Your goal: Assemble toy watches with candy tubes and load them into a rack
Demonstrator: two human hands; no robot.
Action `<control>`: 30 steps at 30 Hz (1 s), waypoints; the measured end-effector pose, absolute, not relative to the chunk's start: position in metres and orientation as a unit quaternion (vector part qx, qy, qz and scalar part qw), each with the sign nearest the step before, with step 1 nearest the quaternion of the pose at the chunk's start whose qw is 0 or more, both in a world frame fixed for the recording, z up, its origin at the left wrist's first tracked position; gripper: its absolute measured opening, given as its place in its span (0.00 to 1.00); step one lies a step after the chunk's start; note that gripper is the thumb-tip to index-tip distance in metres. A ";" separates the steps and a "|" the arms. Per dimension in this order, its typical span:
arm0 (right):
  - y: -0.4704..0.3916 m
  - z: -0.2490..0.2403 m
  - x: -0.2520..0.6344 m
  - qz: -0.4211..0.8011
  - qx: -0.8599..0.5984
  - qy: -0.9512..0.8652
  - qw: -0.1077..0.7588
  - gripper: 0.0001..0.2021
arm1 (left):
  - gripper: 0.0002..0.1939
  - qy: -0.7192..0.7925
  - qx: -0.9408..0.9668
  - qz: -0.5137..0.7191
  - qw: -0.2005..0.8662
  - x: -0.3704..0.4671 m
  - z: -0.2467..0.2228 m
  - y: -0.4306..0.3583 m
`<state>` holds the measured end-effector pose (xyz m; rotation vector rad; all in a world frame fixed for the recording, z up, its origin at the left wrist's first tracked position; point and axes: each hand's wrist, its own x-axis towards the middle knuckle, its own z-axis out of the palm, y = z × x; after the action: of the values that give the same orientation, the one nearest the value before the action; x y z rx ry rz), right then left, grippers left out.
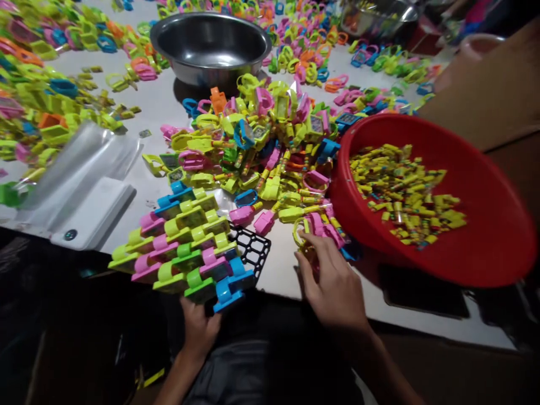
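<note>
My left hand (198, 326) grips the near edge of a black plastic grid (255, 247) from below, its fingers mostly hidden. Rows of blue, pink, green and yellow toy watches (185, 253) stand in the grid, which juts over the table edge; its right end shows bare cells. My right hand (333, 281) is closed, with thumb and fingertips at a yellow toy watch (300, 230) by the near side of a heap. That heap of toy watches (270, 129), some with small yellow tubes attached, lies just beyond both hands.
On the right, a tilted red basin (485, 225) holds many small yellow tubes (405, 191). A steel bowl (211, 50) stands behind the heap. Clear plastic bags (80, 174) and a white box-like device (97, 216) lie left. More toy watches (54, 101) cover the far left.
</note>
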<state>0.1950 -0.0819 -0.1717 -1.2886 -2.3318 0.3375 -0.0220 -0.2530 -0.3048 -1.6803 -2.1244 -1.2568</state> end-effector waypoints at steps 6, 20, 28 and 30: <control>-0.083 -0.191 0.201 0.131 -0.530 -0.818 0.182 0.17 | 0.06 -0.646 -0.610 -0.450 0.084 -0.012 -0.270 -0.254; -0.110 -0.191 0.183 0.540 -0.459 -0.653 0.269 0.07 | 0.04 -0.710 -0.585 -0.386 0.074 0.006 -0.238 -0.232; -0.125 -0.218 0.172 0.553 -0.489 -0.608 0.291 0.08 | 0.11 -0.711 -0.572 -0.407 0.036 0.013 -0.240 -0.212; -0.125 -0.223 0.171 0.532 -0.498 -0.619 0.294 0.08 | 0.12 -0.714 -0.568 -0.408 0.032 0.013 -0.241 -0.212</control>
<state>0.1712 -0.1249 -0.2226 -1.3248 -1.6481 1.4163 0.0126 -0.2121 -0.2408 -1.7497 -2.1985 -1.2550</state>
